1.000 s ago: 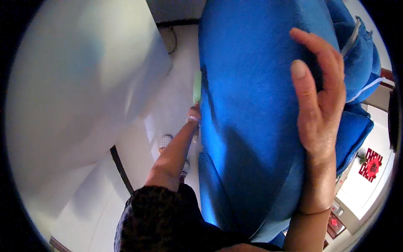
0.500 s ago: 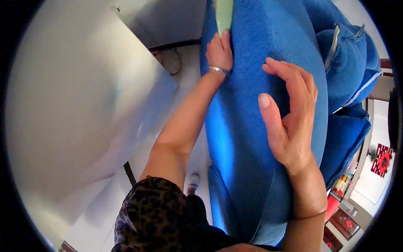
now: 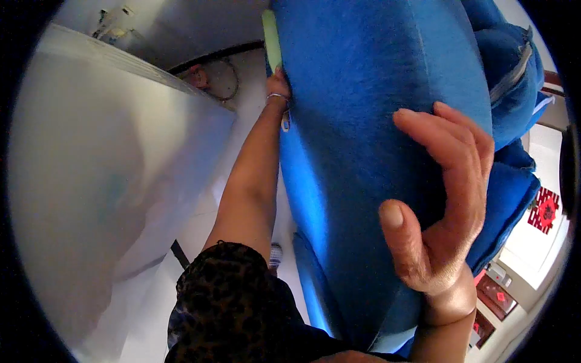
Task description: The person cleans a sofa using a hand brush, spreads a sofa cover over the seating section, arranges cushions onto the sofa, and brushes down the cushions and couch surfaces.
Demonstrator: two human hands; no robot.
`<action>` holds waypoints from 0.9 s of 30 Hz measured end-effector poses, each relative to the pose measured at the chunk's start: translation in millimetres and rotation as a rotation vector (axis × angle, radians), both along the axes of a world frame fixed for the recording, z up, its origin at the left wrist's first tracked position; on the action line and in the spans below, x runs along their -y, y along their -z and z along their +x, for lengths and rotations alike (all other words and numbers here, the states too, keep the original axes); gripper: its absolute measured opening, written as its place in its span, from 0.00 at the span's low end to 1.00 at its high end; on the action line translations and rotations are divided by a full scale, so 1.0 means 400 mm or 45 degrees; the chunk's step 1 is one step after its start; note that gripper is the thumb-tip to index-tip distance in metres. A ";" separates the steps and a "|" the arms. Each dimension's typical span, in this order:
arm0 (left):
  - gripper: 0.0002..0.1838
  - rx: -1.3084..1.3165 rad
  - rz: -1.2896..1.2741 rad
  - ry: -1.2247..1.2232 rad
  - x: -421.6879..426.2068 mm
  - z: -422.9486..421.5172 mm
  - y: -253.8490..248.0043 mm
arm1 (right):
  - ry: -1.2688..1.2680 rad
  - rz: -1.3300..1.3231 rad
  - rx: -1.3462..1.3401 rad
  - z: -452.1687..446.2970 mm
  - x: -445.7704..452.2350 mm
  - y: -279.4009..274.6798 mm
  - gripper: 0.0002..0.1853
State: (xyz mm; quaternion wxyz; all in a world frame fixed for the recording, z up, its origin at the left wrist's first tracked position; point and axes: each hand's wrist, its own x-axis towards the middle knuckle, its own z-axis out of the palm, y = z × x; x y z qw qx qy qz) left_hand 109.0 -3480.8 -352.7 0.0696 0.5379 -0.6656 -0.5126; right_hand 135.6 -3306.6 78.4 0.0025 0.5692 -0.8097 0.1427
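My left hand (image 3: 278, 86), with a bracelet at the wrist, reaches far out along the left edge of a blue fabric sofa (image 3: 363, 72). It is closed around the near end of a long, pale green object (image 3: 272, 41); what kind it is I cannot make out. That object lies along the sofa's side. Closer to me, my right hand (image 3: 445, 199) hovers over the sofa's dark, shaded surface. Its fingers are curved and apart, the thumb is raised, and nothing is in it.
A large pale panel (image 3: 115, 193) stands to the left, with a narrow strip of floor between it and the sofa. On that floor are a reddish item and a thin cord (image 3: 236, 81). Blue cushions (image 3: 502, 199) are heaped along the right.
My left hand has moved outward and left with the green object, from the sofa's top to its side edge. My right hand has come lower and nearer, still open.
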 end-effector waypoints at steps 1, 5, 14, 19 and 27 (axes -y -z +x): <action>0.27 0.059 -0.006 0.087 -0.019 0.026 0.086 | -0.003 0.022 -0.011 -0.004 -0.003 0.003 0.32; 0.26 0.349 0.192 0.439 -0.121 0.161 0.266 | 0.075 0.113 -0.076 0.007 -0.012 0.009 0.34; 0.23 0.524 0.581 0.631 -0.713 0.674 0.262 | 0.005 -0.233 0.091 0.004 -0.020 0.071 0.20; 0.21 0.639 0.677 1.061 -0.906 0.942 0.069 | 0.073 -0.500 0.034 -0.024 -0.035 0.127 0.17; 0.21 0.613 0.377 1.110 -0.839 1.221 -0.046 | 0.087 -0.493 0.300 0.001 -0.120 0.157 0.23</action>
